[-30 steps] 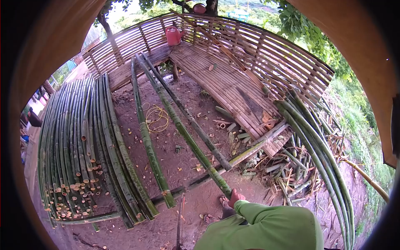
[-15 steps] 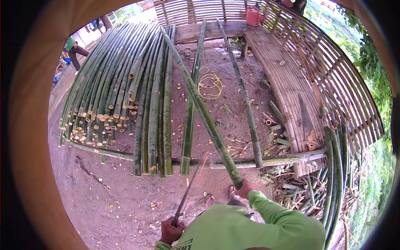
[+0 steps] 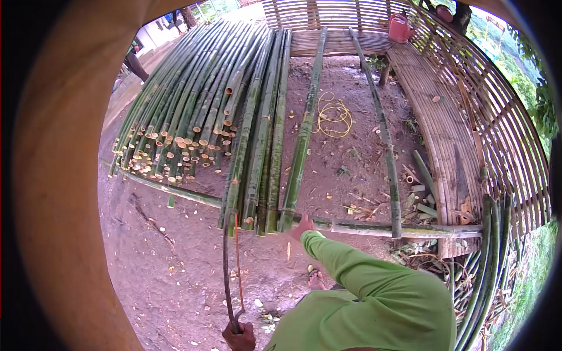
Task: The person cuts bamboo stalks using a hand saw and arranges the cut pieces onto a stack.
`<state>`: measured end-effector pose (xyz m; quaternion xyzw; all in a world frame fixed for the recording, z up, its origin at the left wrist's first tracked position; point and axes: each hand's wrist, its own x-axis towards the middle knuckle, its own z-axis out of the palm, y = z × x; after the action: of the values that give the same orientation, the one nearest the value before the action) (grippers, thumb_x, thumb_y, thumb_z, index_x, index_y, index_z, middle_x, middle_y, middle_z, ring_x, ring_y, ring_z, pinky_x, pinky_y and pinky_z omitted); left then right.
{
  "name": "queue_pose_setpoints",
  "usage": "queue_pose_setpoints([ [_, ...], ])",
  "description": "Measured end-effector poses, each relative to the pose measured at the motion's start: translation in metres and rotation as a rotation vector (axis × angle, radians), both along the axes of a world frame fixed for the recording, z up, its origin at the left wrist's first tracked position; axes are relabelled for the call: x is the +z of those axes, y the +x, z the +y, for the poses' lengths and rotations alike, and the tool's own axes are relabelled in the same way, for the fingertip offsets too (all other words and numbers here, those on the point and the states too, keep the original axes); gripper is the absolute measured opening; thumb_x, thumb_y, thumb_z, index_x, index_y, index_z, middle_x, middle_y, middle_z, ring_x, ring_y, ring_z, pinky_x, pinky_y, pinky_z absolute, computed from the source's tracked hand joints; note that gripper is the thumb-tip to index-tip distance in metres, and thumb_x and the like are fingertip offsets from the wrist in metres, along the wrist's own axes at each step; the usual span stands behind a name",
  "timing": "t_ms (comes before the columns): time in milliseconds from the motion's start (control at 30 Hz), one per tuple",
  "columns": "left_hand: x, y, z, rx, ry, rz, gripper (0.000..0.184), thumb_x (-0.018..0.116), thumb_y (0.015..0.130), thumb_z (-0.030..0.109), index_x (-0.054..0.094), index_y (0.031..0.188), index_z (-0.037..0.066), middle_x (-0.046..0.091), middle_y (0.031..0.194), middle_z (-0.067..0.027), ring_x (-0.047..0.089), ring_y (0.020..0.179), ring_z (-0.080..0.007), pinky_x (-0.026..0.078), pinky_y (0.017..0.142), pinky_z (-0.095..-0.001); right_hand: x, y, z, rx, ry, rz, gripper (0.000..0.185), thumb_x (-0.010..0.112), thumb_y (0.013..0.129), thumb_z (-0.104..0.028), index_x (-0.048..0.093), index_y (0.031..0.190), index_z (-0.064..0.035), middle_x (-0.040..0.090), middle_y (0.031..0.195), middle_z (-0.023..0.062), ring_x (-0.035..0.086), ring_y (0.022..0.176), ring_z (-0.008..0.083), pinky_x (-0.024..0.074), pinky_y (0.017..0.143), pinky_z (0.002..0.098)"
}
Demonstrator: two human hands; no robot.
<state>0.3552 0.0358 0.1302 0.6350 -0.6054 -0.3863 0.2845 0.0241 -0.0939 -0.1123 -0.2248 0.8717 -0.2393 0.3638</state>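
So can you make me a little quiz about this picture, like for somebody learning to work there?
1. Which hand holds the saw?
2. True or false: the red watering can is being carried.
3. What colour is the looped cord on the ground?
A) blue
B) yellow
C) white

Key:
1. The left hand. The right hand is down by the near end of a green bamboo pole.
2. False. It sits at the corner of the bamboo bench.
3. B, yellow.
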Motion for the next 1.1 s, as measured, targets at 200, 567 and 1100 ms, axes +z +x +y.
queue_pose_setpoints([
  [200,-0.031,0.043,0.016,-0.024,0.136,-0.041,0.028,0.063,0.076,0.001,0.069,0.102,0.008,0.039,0.056,0.0075,0.034,0.048,-0.0042,0.028,0.041,-0.0252,-0.051,0.042,-0.038,-0.209,-0.014,-0.258,0.106,0.076,0.06,-0.059,0.036,0.134,0.0042,0.051,0.128,0.0276,0.049,0.122,0.0371,0.039,0.103,0.0419],
  [567,-0.036,0.044,-0.003,-0.052,0.172,-0.092,0.026,0.063,0.076,0.0,0.069,0.101,0.004,0.04,0.057,0.0072,0.035,0.047,-0.0042,0.029,0.041,-0.0247,-0.067,0.039,0.032,-0.36,-0.01,-0.266,0.087,0.078,0.062,-0.04,0.039,0.127,0.0023,0.058,0.115,0.0277,0.059,0.108,0.0395,0.0473,0.094,0.0429],
  [1100,-0.006,-0.057,-0.056,-0.487,0.142,-0.26,0.028,0.071,0.076,0.015,0.048,0.062,0.006,0.043,0.051,-0.0007,0.038,0.049,-0.0079,0.033,0.045,-0.0292,-0.078,0.046,0.138,-0.259,0.007,-0.142,0.092,0.074,0.065,-0.029,0.026,0.136,0.0041,0.06,0.102,0.0311,0.06,0.095,0.0457,0.0488,0.087,0.0473],
])
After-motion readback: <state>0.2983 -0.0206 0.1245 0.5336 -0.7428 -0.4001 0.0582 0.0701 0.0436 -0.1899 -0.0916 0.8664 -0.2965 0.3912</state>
